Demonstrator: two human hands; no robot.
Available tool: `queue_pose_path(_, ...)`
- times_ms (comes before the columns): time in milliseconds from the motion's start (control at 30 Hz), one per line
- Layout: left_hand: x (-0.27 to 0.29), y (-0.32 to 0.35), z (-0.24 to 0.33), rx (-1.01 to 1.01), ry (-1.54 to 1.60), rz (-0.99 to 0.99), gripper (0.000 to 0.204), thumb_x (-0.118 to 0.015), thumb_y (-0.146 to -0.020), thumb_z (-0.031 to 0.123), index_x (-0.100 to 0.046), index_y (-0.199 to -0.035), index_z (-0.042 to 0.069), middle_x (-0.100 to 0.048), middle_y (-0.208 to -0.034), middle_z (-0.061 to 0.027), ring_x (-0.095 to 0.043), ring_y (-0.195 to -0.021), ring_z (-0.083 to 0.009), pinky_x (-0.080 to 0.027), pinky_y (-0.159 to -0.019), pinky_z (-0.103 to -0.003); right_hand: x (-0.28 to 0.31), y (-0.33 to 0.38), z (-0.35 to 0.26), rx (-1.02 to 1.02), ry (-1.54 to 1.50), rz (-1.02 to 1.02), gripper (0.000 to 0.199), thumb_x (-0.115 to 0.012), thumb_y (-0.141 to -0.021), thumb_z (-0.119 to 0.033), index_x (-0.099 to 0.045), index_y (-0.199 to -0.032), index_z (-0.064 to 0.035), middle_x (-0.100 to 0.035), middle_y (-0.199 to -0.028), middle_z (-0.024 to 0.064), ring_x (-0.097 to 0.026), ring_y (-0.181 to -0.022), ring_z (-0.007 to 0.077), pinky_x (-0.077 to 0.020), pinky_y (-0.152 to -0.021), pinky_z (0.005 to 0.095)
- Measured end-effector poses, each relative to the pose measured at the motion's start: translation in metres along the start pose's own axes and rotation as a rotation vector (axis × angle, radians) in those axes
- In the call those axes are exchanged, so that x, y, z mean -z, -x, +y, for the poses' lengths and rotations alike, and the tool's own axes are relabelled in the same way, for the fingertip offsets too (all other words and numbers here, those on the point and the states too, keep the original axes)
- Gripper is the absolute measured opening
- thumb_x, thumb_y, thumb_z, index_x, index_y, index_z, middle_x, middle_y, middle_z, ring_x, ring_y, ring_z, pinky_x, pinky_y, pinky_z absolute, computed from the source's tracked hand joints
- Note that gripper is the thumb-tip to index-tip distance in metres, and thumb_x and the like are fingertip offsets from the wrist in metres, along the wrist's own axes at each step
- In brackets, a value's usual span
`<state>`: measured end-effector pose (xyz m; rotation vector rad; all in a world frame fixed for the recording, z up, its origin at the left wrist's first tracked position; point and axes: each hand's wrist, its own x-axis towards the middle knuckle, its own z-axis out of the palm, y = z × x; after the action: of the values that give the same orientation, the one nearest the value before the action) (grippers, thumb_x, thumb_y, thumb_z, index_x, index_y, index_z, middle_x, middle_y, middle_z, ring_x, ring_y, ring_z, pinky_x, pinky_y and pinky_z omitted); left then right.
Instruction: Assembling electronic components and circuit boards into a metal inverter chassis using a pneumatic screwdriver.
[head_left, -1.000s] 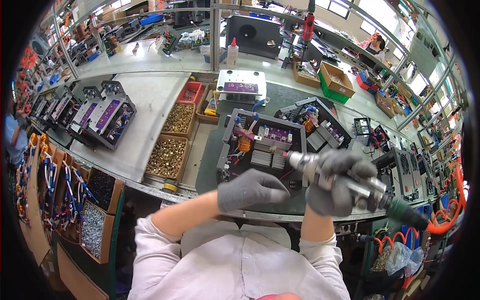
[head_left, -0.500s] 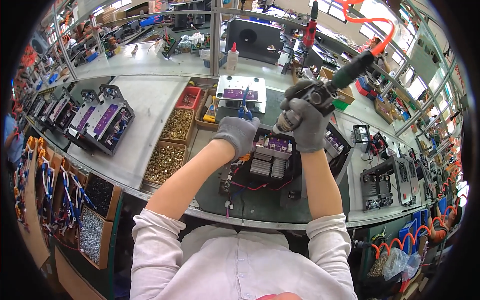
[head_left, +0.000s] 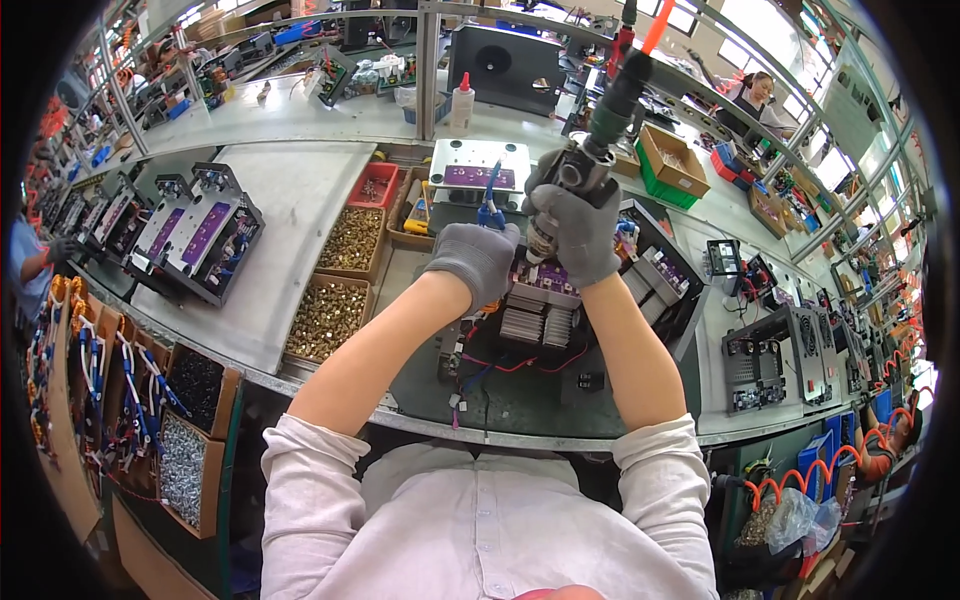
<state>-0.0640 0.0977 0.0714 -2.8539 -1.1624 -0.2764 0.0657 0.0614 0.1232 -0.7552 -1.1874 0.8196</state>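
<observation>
My right hand (head_left: 582, 232), in a grey glove, is wrapped round an air screwdriver (head_left: 612, 112) with a black and green body. The tool stands steeply, its lower end over the purple circuit board (head_left: 548, 284); whether the tip touches is hidden. Grey finned heat sinks (head_left: 538, 322) sit on the near side of that board. Just left of the tool, my gloved left hand (head_left: 474, 262) is closed at the board's left edge. A blue cable (head_left: 490, 210) rises from its fingers, which hide the cable's lower part.
Cardboard boxes of brass fasteners (head_left: 328, 318) stand left of my left forearm. Beyond my hands lies a white metal plate (head_left: 480, 152) with a purple board. A black chassis (head_left: 672, 290) is at the right; more units (head_left: 200, 240) stand left. A glue bottle (head_left: 462, 104) stands behind.
The air screwdriver has swung left and become more upright, its lower end now closer to my left hand. My left hand has barely moved.
</observation>
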Motion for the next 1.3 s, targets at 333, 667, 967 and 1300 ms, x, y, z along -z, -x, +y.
queue_pose_path(333, 0.009, 0.03, -0.017, -0.085, 0.101, 0.171, 0.028, -0.064, -0.08, 0.02, -0.055, -0.102, 0.005, -0.067, -0.076, -0.0137, -0.069, -0.076, -0.025, -0.053, -0.064, -0.039, -0.013, -0.007, 0.015, 0.013, -0.019, 0.029, 0.014, -0.062, -0.069, 0.003, -0.059, -0.083, -0.0005, -0.06, -0.068, 0.0029, -0.053, -0.057, 0.0078, -0.042, -0.049, 0.0219)
queue_pose_path(667, -0.046, 0.151, -0.122, 0.815, 2.545, 1.025, 0.021, -0.047, -0.094, 0.005, -0.059, -0.111, -0.002, -0.067, -0.094, -0.0152, -0.069, -0.08, -0.0237, -0.061, -0.068, -0.032, -0.024, -0.016, 0.026, -0.034, -0.034, 0.002, 0.013, -0.062, -0.068, 0.003, -0.057, -0.079, -0.0012, -0.058, -0.07, 0.002, -0.054, -0.058, 0.0093, -0.0444, -0.052, 0.0249)
queue_pose_path(967, -0.015, 0.188, -0.036, 0.182, 2.839, 0.405, 0.038, -0.054, -0.094, 0.044, -0.064, -0.105, 0.009, -0.057, -0.066, 0.0029, -0.034, -0.046, -0.0078, -0.03, -0.038, -0.021, -0.036, -0.024, 0.034, -0.06, 0.06, -0.067, 0.017, -0.061, -0.067, 0.004, -0.058, -0.083, -0.0005, -0.059, -0.072, 0.0038, -0.055, -0.059, 0.0112, -0.0449, -0.052, 0.0247)
queue_pose_path(1300, -0.018, 0.148, 0.038, 0.417, 2.889, 0.064, 0.03, -0.049, -0.098, 0.035, -0.061, -0.103, 0.008, -0.059, -0.074, 0.0, -0.042, -0.052, -0.0104, -0.033, -0.043, -0.022, -0.037, 0.063, -0.073, 0.128, -0.445, 0.031, 0.037, -0.054, -0.071, 0.0, -0.052, -0.107, -0.0063, -0.058, -0.089, 0.0108, -0.062, -0.074, 0.0199, -0.0522, -0.061, 0.033)
